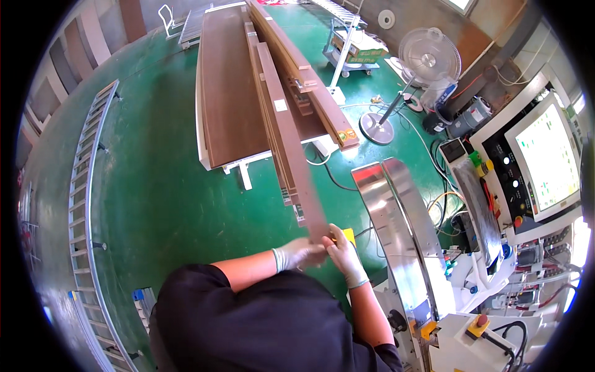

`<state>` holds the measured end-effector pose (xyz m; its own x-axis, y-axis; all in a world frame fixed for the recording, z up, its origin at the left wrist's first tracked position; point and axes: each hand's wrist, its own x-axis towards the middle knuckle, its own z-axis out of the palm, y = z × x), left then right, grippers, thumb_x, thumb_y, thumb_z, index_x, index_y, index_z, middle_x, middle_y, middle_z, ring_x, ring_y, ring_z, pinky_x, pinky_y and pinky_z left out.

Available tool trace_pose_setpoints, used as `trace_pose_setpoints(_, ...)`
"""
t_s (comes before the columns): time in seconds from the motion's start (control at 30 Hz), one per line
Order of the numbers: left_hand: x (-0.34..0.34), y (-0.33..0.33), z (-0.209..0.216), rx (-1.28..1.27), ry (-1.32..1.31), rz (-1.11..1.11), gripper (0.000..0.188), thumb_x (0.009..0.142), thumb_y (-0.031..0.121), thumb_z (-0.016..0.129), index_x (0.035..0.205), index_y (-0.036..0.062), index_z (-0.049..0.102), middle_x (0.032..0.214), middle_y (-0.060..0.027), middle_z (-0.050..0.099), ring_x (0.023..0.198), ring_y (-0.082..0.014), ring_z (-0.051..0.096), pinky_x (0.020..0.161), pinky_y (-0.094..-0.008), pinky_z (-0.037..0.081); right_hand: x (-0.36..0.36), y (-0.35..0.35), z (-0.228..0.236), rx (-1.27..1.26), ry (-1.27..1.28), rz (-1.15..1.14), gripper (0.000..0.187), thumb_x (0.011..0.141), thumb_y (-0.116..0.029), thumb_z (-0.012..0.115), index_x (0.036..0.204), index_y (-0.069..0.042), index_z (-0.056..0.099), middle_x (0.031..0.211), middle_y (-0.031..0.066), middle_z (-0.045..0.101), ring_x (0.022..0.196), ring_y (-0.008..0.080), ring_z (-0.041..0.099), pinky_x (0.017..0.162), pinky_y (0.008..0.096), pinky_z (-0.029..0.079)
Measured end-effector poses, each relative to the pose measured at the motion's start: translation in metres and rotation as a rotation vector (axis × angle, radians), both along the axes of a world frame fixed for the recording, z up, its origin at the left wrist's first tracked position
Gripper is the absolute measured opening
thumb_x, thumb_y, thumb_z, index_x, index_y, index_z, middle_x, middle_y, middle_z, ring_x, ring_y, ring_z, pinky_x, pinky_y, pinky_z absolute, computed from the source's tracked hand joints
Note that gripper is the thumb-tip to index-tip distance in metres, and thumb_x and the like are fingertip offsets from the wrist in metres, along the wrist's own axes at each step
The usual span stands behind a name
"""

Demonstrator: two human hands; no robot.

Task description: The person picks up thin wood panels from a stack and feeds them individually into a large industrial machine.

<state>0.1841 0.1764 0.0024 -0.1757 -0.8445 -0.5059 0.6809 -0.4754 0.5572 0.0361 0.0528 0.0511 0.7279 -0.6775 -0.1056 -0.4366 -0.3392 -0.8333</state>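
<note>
A long, narrow brown board [291, 133] with a white label reaches toward me from a stack on the table. Its near end is blurred and lies between my two gloved hands. My left hand [299, 253] is closed at the left side of that end, with its fingertips partly hidden. From the right, my right hand [346, 259] grips the same end, thumb over the top. More narrow boards [280, 158] lie under and beside it, their ends jutting past the table's near edge. A wide brown panel [229, 93] lies flat beneath the stack.
A polished metal machine bed [396, 229] stands close on my right, with a control screen [548, 158] and a red emergency button [481, 320]. A standing fan [429, 59] and cables are beyond it. A roller conveyor [87, 192] runs along the left.
</note>
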Motion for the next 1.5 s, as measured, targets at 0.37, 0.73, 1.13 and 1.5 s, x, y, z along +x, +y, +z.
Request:
trace_pose_setpoints(0.37,0.054,-0.028,0.012,0.064,0.325,0.234,0.051,0.101,0.046,0.070,0.140,0.0146,0.060,0.135,-0.0041,0.068,0.120,-0.0220,0.066,0.101,-0.0411,0.055,-0.134,0.050,0.042,0.116,0.314,-0.247,0.035,0.095,-0.016,0.069,0.129,-0.006,0.072,0.106,0.0206,0.077,0.100,0.0316,0.077,0.089,0.0382,0.057)
trace_pose_setpoints(0.73,-0.014,0.000,0.004,0.116,0.359,-0.227,0.046,0.108,0.027,0.060,0.150,0.0102,0.051,0.148,-0.0098,0.061,0.135,-0.0311,0.060,0.113,-0.0497,0.049,-0.394,0.297,0.034,-0.405,0.684,-0.951,0.061,0.105,-0.057,0.050,0.095,-0.003,0.074,0.086,0.0210,0.072,0.082,0.0444,0.070,0.070,0.0489,0.055)
trace_pose_setpoints(1.13,-0.179,0.085,0.000,0.169,0.257,-1.195,0.048,0.107,0.032,0.065,0.148,0.0089,0.053,0.146,-0.0110,0.062,0.134,-0.0283,0.060,0.114,-0.0465,0.047,-0.310,0.726,0.015,-0.115,0.778,-1.879,0.065,0.108,-0.056,0.049,0.092,0.002,0.072,0.082,0.0163,0.073,0.076,0.0299,0.068,0.075,0.0417,0.054)
trace_pose_setpoints(1.5,-0.249,0.189,-0.027,0.140,0.062,-1.881,0.057,0.104,0.042,0.068,0.136,-0.0048,0.060,0.132,-0.0220,0.066,0.119,-0.0280,0.064,0.102,-0.0444,0.053,-0.094,0.890,0.006,0.578,1.101,-2.127,0.034,0.101,-0.029,0.062,0.117,-0.003,0.078,0.107,0.0235,0.077,0.098,0.0335,0.075,0.093,0.0486,0.055)
